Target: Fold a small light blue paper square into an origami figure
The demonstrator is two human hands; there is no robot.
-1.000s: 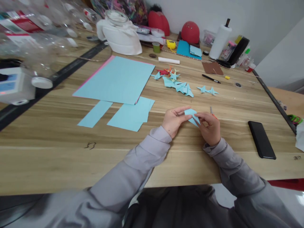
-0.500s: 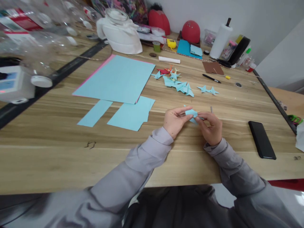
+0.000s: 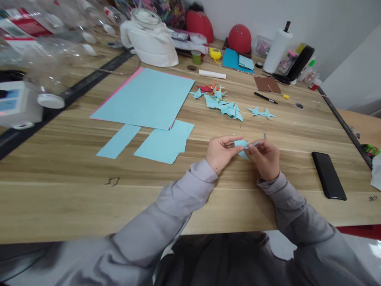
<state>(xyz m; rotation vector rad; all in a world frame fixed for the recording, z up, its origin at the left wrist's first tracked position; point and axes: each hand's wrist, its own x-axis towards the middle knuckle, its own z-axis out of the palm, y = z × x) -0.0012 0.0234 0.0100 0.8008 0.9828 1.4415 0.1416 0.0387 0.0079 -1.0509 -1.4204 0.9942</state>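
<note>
A small folded piece of light-blue paper (image 3: 240, 143) is held up between both hands, above the near part of the wooden table. My left hand (image 3: 220, 153) pinches its left side between thumb and fingers. On the right, my right hand (image 3: 265, 158) grips the other side with thumb and forefinger. My fingers cover part of the folds. Beyond the hands lies a cluster of folded light-blue paper cranes (image 3: 228, 108), with a red one (image 3: 205, 89) among them. Two more light-blue cranes (image 3: 261, 113) rest a little to the right.
Large light-blue sheets (image 3: 145, 97) lie to the left over pink paper, with cut blue pieces (image 3: 163, 145) and a strip (image 3: 119, 142) nearer. A black phone (image 3: 328, 175) is at right, a pen (image 3: 266, 98) farther back. Plastic bottles (image 3: 50, 79) crowd the far left.
The folded paper has turned slightly and shifted a little to the right in my fingers. My right thumb and forefinger now pinch it at a different angle.
</note>
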